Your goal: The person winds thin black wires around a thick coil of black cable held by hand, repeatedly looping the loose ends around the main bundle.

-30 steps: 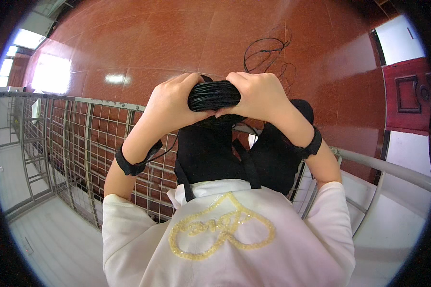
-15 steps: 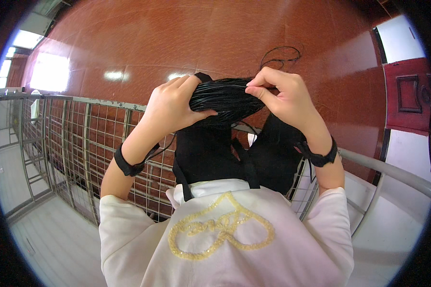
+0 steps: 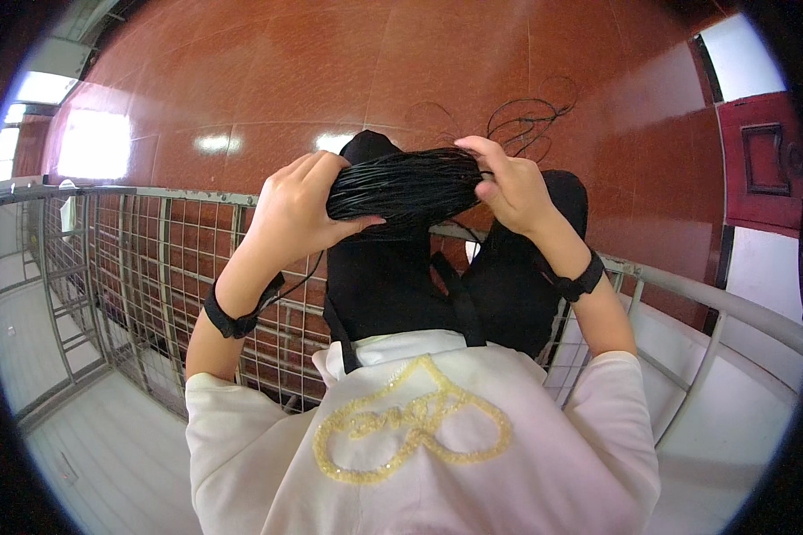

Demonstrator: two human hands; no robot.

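A thick bundle of thin black cord (image 3: 406, 187) lies crosswise above my knees. My left hand (image 3: 299, 203) is closed round its left end, thumb on the near side. At the right end, my right hand (image 3: 517, 192) has its thumb and index finger spread apart, the index finger by the bundle's far edge and the thumb nearer me. Its other fingers are partly hidden, and any strand in them is too fine to make out. Loose loops of black cord (image 3: 526, 120) trail beyond the right hand, over the red-brown floor.
My black-clad legs (image 3: 379, 285) are beneath the bundle. A metal mesh rack (image 3: 201, 241) stands at left, and a grey metal rail (image 3: 714, 303) runs along the right. A red panel (image 3: 763, 160) is at far right above the shiny tiled floor (image 3: 330, 62).
My right hand has gone from a pinch at the bundle's end to spread fingers. Bundle and left hand have shifted slightly left. The loose loops have spread out more.
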